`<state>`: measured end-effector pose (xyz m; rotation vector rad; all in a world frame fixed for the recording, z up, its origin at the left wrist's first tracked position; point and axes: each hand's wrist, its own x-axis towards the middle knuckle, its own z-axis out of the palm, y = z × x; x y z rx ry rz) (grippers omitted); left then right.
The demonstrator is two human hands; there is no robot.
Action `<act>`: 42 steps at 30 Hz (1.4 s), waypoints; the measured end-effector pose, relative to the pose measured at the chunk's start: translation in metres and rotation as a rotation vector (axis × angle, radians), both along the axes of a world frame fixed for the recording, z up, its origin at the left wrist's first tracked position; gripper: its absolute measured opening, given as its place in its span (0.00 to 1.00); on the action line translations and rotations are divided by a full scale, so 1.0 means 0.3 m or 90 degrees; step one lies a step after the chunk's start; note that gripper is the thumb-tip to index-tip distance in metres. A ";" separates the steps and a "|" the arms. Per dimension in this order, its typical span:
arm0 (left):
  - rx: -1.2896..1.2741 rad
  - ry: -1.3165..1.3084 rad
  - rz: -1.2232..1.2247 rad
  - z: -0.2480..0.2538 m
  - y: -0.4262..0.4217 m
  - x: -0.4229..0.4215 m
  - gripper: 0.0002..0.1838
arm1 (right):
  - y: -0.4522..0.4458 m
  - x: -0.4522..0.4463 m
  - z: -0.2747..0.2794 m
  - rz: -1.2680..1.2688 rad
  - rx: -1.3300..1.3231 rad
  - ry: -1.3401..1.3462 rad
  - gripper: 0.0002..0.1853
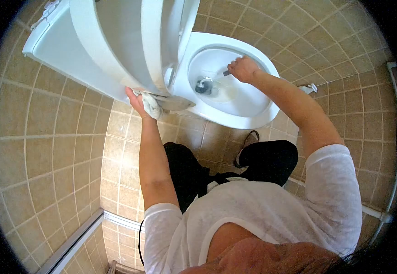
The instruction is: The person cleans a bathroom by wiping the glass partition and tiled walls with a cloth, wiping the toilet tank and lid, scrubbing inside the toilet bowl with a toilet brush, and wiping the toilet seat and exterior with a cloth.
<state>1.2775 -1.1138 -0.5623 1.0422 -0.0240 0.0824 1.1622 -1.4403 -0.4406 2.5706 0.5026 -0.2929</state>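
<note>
My right hand (244,69) is closed around the grey handle of a toilet brush (227,73), over the white toilet bowl (264,107). The brush's dark head (203,86) is down in the water at the bottom of the bowl. My left hand (136,101) grips a pale, crumpled cloth (152,106) at the lower edge of the raised toilet seat (95,41). Some of the left fingers are hidden behind the cloth and the seat edge.
A white cistern (57,43) stands at the upper left, beside a beige tiled wall (38,160). A white fitting (308,88) sticks out at the right wall. A metal rail (77,242) runs along the lower left. My shoe (247,146) is close to the bowl.
</note>
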 end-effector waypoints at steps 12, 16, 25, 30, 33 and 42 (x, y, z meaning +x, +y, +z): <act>0.110 -0.014 0.057 0.105 -0.030 -0.054 0.21 | -0.105 -0.095 -0.063 -0.303 0.048 0.118 0.11; -0.057 0.025 -0.005 0.015 -0.006 -0.007 0.23 | -0.018 -0.006 0.013 -0.077 0.007 -0.025 0.10; 0.144 0.000 0.092 0.172 -0.049 -0.084 0.20 | 0.007 -0.244 -0.062 -0.762 0.517 0.460 0.22; 0.069 0.000 0.060 0.145 -0.035 -0.060 0.19 | -0.073 -0.057 0.004 -0.307 0.109 0.143 0.19; 0.108 -0.015 0.061 0.108 -0.004 -0.055 0.17 | -0.023 -0.050 -0.018 -0.181 0.068 0.086 0.15; -0.064 0.045 -0.052 0.030 0.001 -0.015 0.18 | -0.191 -0.176 0.106 -0.249 0.262 0.303 0.18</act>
